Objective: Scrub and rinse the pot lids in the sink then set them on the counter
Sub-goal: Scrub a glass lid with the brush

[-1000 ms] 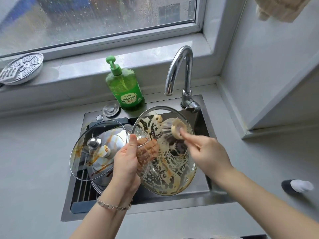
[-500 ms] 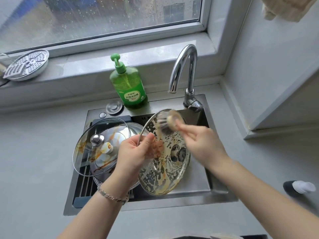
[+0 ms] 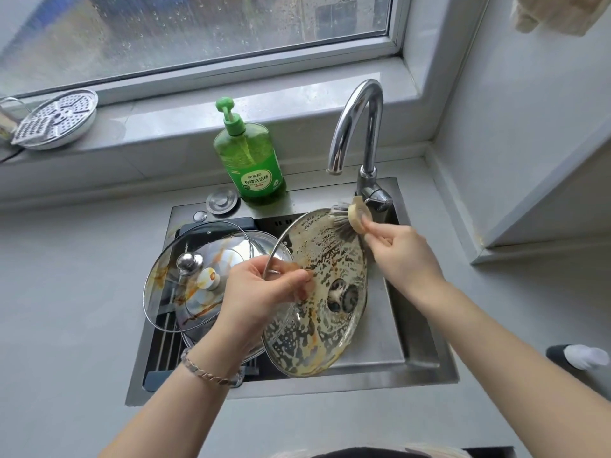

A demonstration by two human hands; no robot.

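Over the steel sink (image 3: 426, 368) my left hand (image 3: 261, 299) grips the rim of a soapy, sauce-streaked glass lid (image 3: 317, 325), held tilted on edge. My right hand (image 3: 400, 256) holds a round scrub brush (image 3: 350, 221) with its bristles against the lid's upper edge, near the tap. A second glass lid (image 3: 185, 269) with a metal knob and brown streaks lies on the left side of the sink over other lids, partly hidden by my left hand.
A chrome tap (image 3: 360, 140) arches over the sink's back right. A green dish soap bottle (image 3: 249, 160) stands behind the sink, next to a round drain plug (image 3: 221, 201). A perforated metal plate (image 3: 56, 119) sits on the window sill. Grey counter (image 3: 66, 309) surrounds the sink.
The brush has slid from the lid's middle up to its top edge. My left hand has turned the lid more edge-on and kept its grip.
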